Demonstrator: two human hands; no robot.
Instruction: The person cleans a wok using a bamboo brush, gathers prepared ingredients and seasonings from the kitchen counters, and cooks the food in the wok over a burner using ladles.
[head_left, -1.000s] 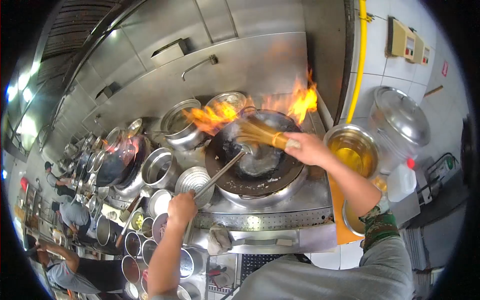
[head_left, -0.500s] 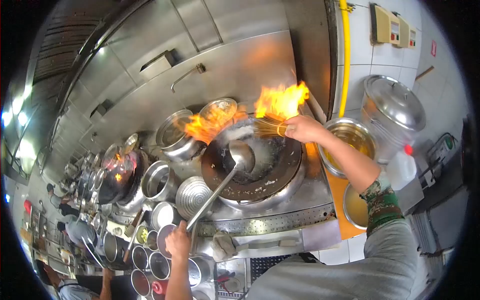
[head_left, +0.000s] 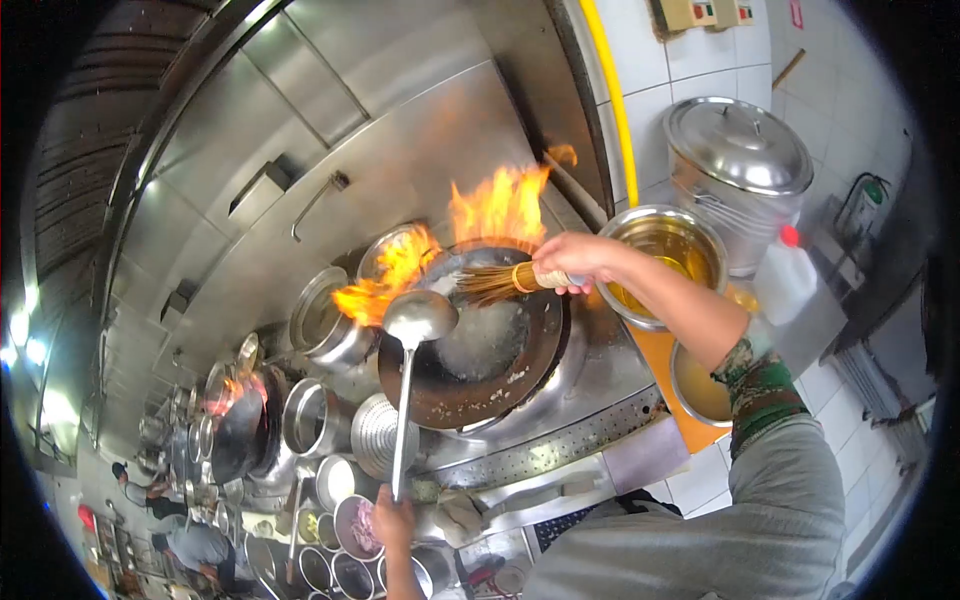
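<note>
Ladle (head_left: 419, 317) and brush (head_left: 490, 284) at the wok (head_left: 435, 400).
From here: left hand (head_left: 393, 518) fisted round the ladle's handle end, bowl over the wok's left side; probably stiff, bowl-heavy, suits a low grip. Right hand (head_left: 573, 262) closed on the brush's bound end, bristles above the wok; likely light, springy, hold behind the band. Flames (head_left: 500, 205) beyond.

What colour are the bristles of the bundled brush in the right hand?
The thin bristles are golden brown, best seen in the head view.
</note>
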